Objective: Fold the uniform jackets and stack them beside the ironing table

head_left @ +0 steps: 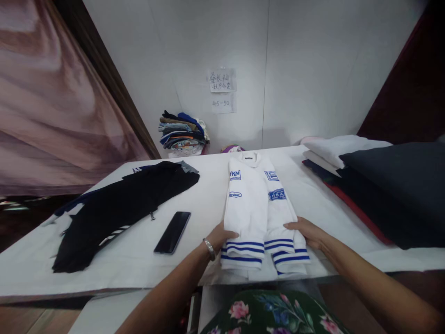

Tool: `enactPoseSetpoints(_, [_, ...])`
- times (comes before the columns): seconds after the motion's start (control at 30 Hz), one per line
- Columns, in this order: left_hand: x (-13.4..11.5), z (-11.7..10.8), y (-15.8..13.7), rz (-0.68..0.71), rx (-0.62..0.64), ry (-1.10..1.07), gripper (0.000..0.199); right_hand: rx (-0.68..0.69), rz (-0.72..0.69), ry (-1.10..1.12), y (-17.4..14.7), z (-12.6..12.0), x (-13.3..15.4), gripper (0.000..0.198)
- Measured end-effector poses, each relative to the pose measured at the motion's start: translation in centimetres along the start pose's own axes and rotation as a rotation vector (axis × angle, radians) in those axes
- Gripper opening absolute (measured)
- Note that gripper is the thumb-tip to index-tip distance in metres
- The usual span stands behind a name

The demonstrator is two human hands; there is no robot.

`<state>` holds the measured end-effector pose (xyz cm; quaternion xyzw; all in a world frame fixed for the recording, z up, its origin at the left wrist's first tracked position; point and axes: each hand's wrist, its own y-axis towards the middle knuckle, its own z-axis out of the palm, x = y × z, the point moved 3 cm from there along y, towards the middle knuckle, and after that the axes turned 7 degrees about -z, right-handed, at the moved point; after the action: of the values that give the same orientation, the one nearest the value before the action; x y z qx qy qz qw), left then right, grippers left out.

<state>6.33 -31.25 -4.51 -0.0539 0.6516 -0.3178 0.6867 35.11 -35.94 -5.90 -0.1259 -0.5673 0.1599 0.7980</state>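
Note:
A white jacket (247, 218) with blue patches and blue-striped cuffs and hem lies folded lengthwise on the white-covered table, its collar at the far end. My left hand (221, 235), with a bracelet at the wrist, grips its left edge just above the stripes, thumb on top. On the opposite edge my right hand (308, 232) holds the jacket the same way, fingers partly hidden below the cloth. Both sleeves run down the front, their cuffs lying near the hem. A dark phone (173, 232) rests to the left of my left hand.
Black garments (121, 208) lie spread on the left of the table (205, 185). Folded dark, red and white clothes (392, 185) are piled at the right. Against the wall stands a stack of folded clothes (182, 132), beside paper signs (223, 90).

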Motion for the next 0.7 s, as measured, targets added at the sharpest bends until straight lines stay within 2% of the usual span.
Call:
enactPoseSetpoints(0.07, [-1.1,-1.7,-0.7,-0.003,0.003,0.051,0.073,-0.008,-0.021,0.084,-0.3,1.8,-1.2,0.037])
enactPoseSetpoints(0.17, [-2.6,-5.3,-2.1,-0.040,-0.005,0.154,0.076,0.011,-0.082,0.204,-1.0,5.9,-3.4,0.039])
enactPoseSetpoints(0.23, [-3.3,-7.8,-3.1,-0.075,-0.050,0.238,0.080,0.078,-0.096,0.254,-1.8,8.7,-4.7,0.043])
enactPoseSetpoints(0.33, [-3.9,-10.8,-4.3,-0.110,-0.152,0.389,0.086,0.234,0.003,0.268,-2.8,11.1,-5.8,0.048])
enactPoseSetpoints(0.4, [-4.3,-11.8,-4.8,-0.116,-0.197,0.499,0.087,0.295,0.058,0.245,-2.6,10.9,-5.4,0.048])
enactPoseSetpoints(0.47, [-4.5,-12.2,-5.0,-0.112,-0.209,0.582,0.086,0.265,0.063,0.212,-1.2,9.2,-4.2,0.043])
enactPoseSetpoints(0.7, [-4.8,-12.0,-4.8,-0.094,-0.183,0.639,0.086,-0.095,-0.039,0.133,9.6,1.5,3.9,0.018])
